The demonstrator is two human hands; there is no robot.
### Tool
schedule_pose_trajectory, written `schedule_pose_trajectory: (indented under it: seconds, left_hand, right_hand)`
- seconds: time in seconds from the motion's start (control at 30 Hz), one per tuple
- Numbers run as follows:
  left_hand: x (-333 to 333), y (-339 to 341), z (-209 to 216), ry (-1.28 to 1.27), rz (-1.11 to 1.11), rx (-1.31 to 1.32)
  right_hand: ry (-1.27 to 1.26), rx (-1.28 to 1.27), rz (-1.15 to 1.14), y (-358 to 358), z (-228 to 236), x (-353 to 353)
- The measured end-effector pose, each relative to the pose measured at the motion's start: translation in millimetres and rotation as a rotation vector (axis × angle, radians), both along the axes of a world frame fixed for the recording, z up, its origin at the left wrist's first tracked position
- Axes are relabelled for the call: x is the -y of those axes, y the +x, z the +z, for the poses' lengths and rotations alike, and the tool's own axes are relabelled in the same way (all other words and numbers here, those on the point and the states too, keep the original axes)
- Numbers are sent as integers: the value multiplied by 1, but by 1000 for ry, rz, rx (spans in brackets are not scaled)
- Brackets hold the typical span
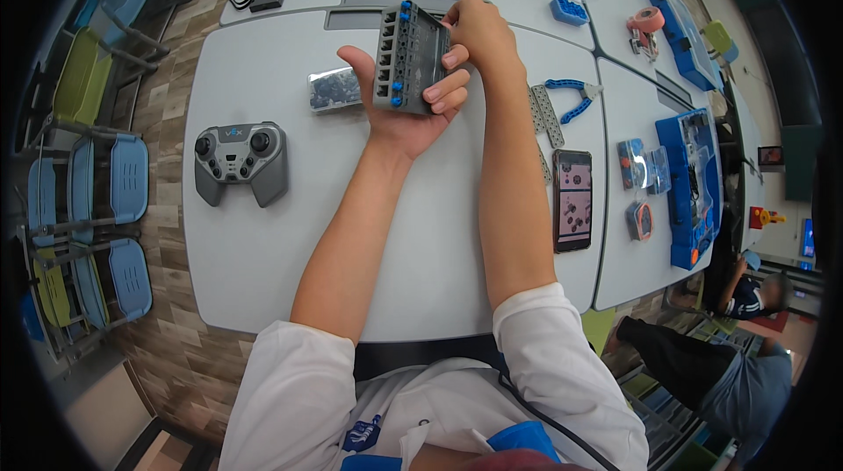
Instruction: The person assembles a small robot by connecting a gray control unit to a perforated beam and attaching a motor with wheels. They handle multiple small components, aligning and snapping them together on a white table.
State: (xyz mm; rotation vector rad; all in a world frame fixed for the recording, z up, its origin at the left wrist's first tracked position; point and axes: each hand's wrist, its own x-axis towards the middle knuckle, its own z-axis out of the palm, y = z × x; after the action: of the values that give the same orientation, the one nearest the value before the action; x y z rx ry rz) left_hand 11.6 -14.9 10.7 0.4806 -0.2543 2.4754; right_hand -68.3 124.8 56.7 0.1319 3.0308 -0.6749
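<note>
Left hand (406, 130) grasping a grey robot control brick (411, 58) with blue pins (398, 93), upper centre of the frame, right hand (485, 32) at the brick's upper right edge, fingertips hidden, grip cannot be told, clear plastic box (332, 90) partly covered

Lots of blue and grey

The box (428, 45) is dark grey with bright blue pins (397, 87). The table (255, 269) is pale grey. On the left, the controller (237, 168) is grey with black sticks (261, 143), and the chairs (130, 177) are blue and green. On the right, the pliers (577, 107) have blue handles. The floor (167, 208) has brown stripy planks.
</note>
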Motion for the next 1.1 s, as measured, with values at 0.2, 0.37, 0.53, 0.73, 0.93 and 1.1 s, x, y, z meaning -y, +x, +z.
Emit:
schedule_pose_trajectory:
  seconds: [0.2,0.37,0.53,0.73,0.93,1.1]
  left_hand:
    - [2,-1,1,-55,37,6]
    - [1,6,15,-286,149,25]
    - [6,5,16,-375,159,-121]
    - [0,7,2,-335,-90,-401]
    - [-3,19,-4,-315,-363,-472]
    - [-5,20,6,-335,-239,-468]
  right_hand:
    - [-10,-3,71,-7,-3,-1]
    - [-61,-185,-5,2,-9,2]
    - [37,-141,-68,20,1,16]
    - [31,48,-110,1,5,17]
    - [5,7,2,-32,-24,2]
    - [-193,30,64,-33,-23,-21]
